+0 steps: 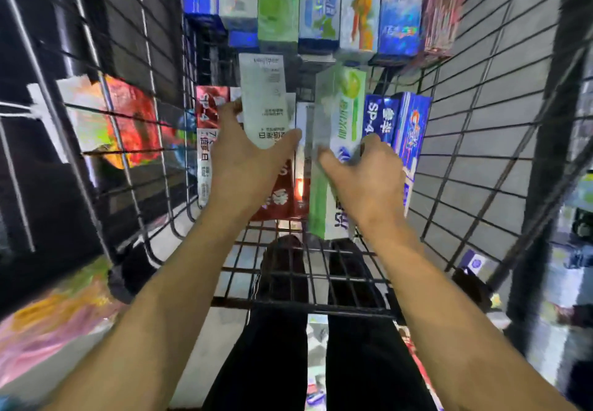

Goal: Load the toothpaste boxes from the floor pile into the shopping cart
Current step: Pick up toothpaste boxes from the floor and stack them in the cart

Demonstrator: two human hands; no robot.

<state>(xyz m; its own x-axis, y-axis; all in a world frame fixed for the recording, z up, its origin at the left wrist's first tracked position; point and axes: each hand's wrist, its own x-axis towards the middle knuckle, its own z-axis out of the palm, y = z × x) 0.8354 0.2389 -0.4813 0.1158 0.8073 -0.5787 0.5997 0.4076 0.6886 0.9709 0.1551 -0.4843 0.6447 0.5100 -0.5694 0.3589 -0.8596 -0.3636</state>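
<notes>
Both hands reach down into the wire cart (481, 128). The left hand (247, 166) grips a white box (263, 96) between thumb and fingers, and the right hand (365, 176) grips a green and white box (337, 141). Both boxes sit above the red box (276, 199) and blue boxes (398, 122) lying on the cart floor, and more boxes (321, 3) line the far end.

Both forearms stretched forward, bare. Left hand (247, 166) with grip curled round a white box (264, 102); right hand (369, 176) just beside it, pinching a green box (337, 141).
</notes>
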